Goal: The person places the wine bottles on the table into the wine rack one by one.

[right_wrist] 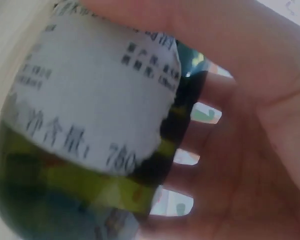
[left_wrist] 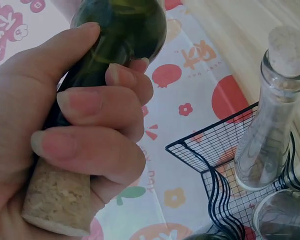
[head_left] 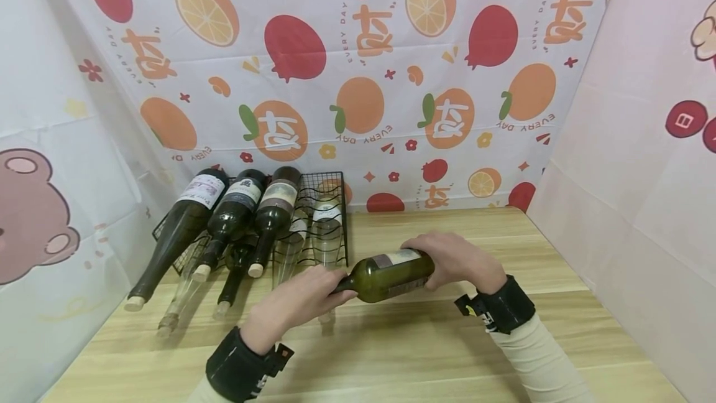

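A green wine bottle (head_left: 371,286) with a cream and brown label lies almost level above the table, its neck towards the left. My left hand (head_left: 296,297) grips the neck; in the left wrist view its fingers curl round the dark neck just above the cork (left_wrist: 60,200). At the other end, my right hand (head_left: 455,260) holds the bottle near its base, thumb on one side and fingers on the other. A white back label (right_wrist: 100,90) with printed text faces the right wrist camera.
Left of the bottle stands a black wire wine rack (head_left: 345,219). Three dark bottles (head_left: 187,222) lie on its upper level, corks forward. Lower down are clear glass bottles (head_left: 327,235) and a dark bottle (head_left: 229,288). Fruit-print cloth (head_left: 358,160) hangs behind the wooden table (head_left: 447,353).
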Motion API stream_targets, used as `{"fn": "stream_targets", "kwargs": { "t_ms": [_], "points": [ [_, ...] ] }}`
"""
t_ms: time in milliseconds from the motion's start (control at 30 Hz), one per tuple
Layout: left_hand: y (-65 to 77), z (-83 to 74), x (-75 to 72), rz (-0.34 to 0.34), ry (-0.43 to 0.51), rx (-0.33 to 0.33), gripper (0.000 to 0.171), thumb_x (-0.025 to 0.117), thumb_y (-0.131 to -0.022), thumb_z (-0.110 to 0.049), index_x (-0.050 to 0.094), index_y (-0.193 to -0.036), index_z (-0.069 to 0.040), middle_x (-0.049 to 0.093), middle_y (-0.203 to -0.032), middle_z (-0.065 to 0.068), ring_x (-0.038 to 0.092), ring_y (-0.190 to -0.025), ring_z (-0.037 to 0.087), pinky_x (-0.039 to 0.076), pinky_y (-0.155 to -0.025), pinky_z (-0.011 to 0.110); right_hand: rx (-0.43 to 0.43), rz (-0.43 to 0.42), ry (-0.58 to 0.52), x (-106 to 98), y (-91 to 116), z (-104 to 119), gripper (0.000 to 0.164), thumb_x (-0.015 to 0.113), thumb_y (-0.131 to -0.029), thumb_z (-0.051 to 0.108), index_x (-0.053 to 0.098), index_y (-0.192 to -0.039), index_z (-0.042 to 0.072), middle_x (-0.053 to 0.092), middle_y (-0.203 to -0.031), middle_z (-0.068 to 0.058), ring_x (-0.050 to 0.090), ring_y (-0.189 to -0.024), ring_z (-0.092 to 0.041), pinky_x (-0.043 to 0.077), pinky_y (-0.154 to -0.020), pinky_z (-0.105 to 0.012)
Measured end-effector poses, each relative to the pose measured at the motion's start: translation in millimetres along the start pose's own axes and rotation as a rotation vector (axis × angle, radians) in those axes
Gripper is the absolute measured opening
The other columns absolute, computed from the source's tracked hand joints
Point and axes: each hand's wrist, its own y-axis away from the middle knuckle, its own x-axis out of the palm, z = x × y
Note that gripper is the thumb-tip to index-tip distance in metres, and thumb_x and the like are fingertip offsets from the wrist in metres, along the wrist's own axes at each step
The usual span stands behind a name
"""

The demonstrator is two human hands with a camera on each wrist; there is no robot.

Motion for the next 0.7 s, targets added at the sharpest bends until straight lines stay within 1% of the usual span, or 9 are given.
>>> {"fn": "stream_targets", "kwargs": {
  "t_ms": [133,200,333,467,600,700],
  "points": [
    [0.5,0.3,-5.2,-0.001,-0.029,-0.023,0.024,0.067,-0.101,-0.026,0.058,-0.083,-0.013,0.051,-0.063,-0.008,0.046,-0.051,0.001,0.04,-0.052,0.02,0.066,-0.012,0.015,-4.1,4.2,-4.8,0.086,0.098,-0.066,0.028,0.059,-0.141,0.011,0.069,-0.131,-0.009,0.064,-0.115,-0.028,0.055,-0.094,-0.048],
    [1.8,0.6,-9.5,0.007,-0.029,-0.041,0.022,0.067,-0.101,-0.027,0.06,-0.086,-0.012,0.051,-0.063,-0.008,0.046,-0.052,0.001,0.04,-0.052,0.021,0.103,-0.007,0.026,-6.8,6.5,-8.3,0.09,0.097,-0.069,0.032,0.055,-0.145,0.008,0.066,-0.136,-0.012,0.063,-0.12,-0.032,0.055,-0.097,-0.051],
    [5.4,1.8,-20.2,0.022,-0.024,-0.083,0.018,0.066,-0.101,-0.027,0.063,-0.095,-0.011,0.053,-0.064,-0.007,0.049,-0.053,0.002,0.043,-0.055,0.022,0.2,0.023,0.018,-13.0,10.3,-17.0,0.095,0.094,-0.072,0.034,0.048,-0.148,0.003,0.063,-0.138,-0.018,0.062,-0.124,-0.035,0.054,-0.1,-0.053],
    [9.4,4.4,-29.4,0.014,-0.039,-0.104,0.021,0.065,-0.102,-0.028,0.066,-0.101,-0.006,0.055,-0.064,-0.007,0.052,-0.055,0.003,0.047,-0.058,0.025,0.282,0.048,-0.021,-17.1,13.4,-25.3,0.093,0.093,-0.075,0.032,0.046,-0.149,0.002,0.062,-0.141,-0.021,0.06,-0.13,-0.039,0.051,-0.105,-0.056],
    [14.0,7.0,-37.3,-0.002,-0.051,-0.142,0.023,0.064,-0.103,-0.028,0.066,-0.1,-0.006,0.053,-0.064,-0.006,0.052,-0.057,0.004,0.046,-0.06,0.027,0.331,0.1,-0.029,-17.9,15.4,-30.0,0.082,0.09,-0.078,0.033,0.054,-0.143,-0.001,0.063,-0.141,-0.021,0.059,-0.131,-0.041,0.05,-0.107,-0.056],
    [17.6,8.9,-42.6,-0.03,-0.075,-0.157,0.021,0.064,-0.103,-0.029,0.064,-0.095,-0.009,0.051,-0.063,-0.006,0.052,-0.059,0.005,0.044,-0.06,0.027,0.354,0.139,-0.033,-17.2,15.4,-30.8,0.073,0.089,-0.079,0.036,0.061,-0.136,-0.001,0.066,-0.135,-0.019,0.061,-0.127,-0.039,0.051,-0.105,-0.055]
  ]
}}
